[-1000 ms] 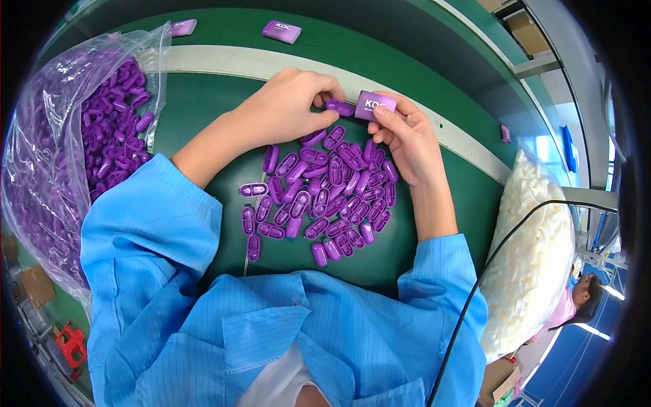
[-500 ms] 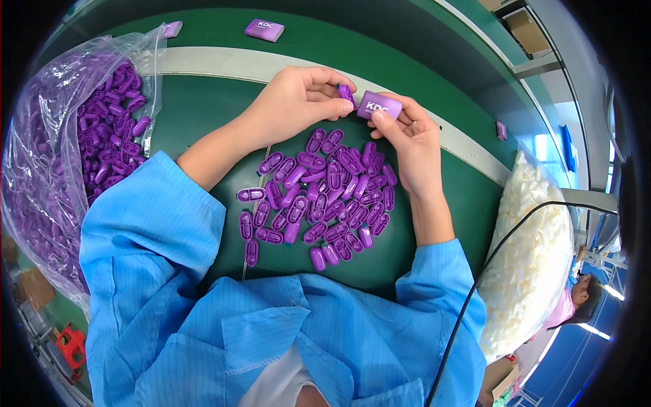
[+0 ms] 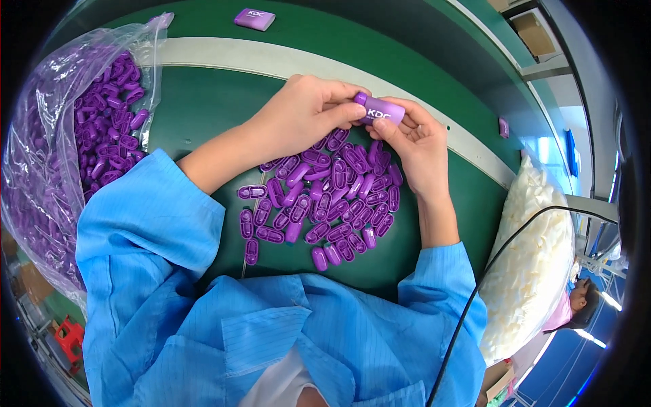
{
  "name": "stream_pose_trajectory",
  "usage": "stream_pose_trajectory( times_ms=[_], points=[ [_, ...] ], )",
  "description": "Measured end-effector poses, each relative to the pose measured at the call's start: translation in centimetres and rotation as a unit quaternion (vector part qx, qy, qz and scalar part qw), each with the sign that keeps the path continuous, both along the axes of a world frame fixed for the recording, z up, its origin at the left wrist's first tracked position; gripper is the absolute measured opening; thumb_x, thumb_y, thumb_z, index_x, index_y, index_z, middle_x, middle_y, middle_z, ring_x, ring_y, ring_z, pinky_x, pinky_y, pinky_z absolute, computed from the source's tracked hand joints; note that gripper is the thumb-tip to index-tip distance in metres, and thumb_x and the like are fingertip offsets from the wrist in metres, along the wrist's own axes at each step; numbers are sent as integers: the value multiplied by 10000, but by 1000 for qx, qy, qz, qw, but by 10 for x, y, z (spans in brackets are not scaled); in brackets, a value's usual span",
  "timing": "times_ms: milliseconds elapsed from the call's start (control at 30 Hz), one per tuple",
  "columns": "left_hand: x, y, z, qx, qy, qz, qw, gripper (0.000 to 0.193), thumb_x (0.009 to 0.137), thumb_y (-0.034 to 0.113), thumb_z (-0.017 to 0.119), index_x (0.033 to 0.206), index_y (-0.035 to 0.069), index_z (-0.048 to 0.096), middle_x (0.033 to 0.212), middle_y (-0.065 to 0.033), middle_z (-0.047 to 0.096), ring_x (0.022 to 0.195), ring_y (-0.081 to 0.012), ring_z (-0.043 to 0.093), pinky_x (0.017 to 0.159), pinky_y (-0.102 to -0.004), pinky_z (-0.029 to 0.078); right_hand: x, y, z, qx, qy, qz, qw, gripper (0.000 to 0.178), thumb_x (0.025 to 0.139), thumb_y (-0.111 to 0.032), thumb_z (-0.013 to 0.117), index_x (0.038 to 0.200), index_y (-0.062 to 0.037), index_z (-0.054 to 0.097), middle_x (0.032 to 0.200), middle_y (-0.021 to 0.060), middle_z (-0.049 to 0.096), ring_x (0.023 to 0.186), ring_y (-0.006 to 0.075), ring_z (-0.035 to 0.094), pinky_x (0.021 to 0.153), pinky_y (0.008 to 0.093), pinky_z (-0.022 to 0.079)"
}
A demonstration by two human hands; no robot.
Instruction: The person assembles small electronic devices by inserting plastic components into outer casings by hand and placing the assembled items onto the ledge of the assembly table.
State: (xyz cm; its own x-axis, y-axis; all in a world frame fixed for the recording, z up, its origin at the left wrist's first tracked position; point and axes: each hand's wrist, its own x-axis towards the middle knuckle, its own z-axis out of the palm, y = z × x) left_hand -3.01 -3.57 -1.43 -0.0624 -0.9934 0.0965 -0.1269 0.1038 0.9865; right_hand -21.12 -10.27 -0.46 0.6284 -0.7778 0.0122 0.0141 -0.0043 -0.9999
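Above the far side of the pile, my left hand (image 3: 308, 112) pinches a small dark purple oval cap (image 3: 361, 99) between thumb and fingers. The cap meets the left end of a flat, light purple plastic case (image 3: 389, 111) with white print. My right hand (image 3: 417, 139) grips that case, thumb across its front and fingers behind. Whether the cap is fully seated cannot be seen. Below my hands lies a loose pile of purple oval caps (image 3: 339, 175), many with their hollow side up, on the green work surface (image 3: 203, 95).
A clear plastic bag (image 3: 41, 163) full of purple caps stands at the left. At the right is a bag of cream-coloured pieces (image 3: 532, 264), with a black cable (image 3: 468, 298) in front. Beyond the pale strip (image 3: 224, 53), a purple case (image 3: 255, 19) lies on a green surface.
My left hand has moved right, bringing the cap from beside the case to its left end. The case is turned slightly and stays in my right hand.
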Motion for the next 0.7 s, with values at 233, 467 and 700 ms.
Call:
stream_pose_trajectory(
  times_ms=[233,467,700],
  points=[
    [-5,2,-1,-105,-52,23,993,198,865,120,559,1004,-1,632,734,-148,649,630,-194,624,609,-286,481,-3,4,3,6,-3,-6,1000,282,796,43,634,1069,60,564,954,107,630,823,125,604,750,236,510],
    [-19,13,1,-116,-155,117,974,236,895,86,514,1100,-27,547,799,-175,648,728,-233,668,624,-287,516,9,19,7,-59,33,-67,995,254,803,24,637,1047,57,577,892,103,648,761,114,616,695,217,512],
    [-31,21,3,-195,-220,217,931,247,875,38,489,1112,-27,512,808,-221,605,712,-373,601,600,-384,471,21,33,2,-166,40,-143,975,245,806,-5,646,1032,62,581,875,117,657,753,128,640,669,219,524]
  ],
)
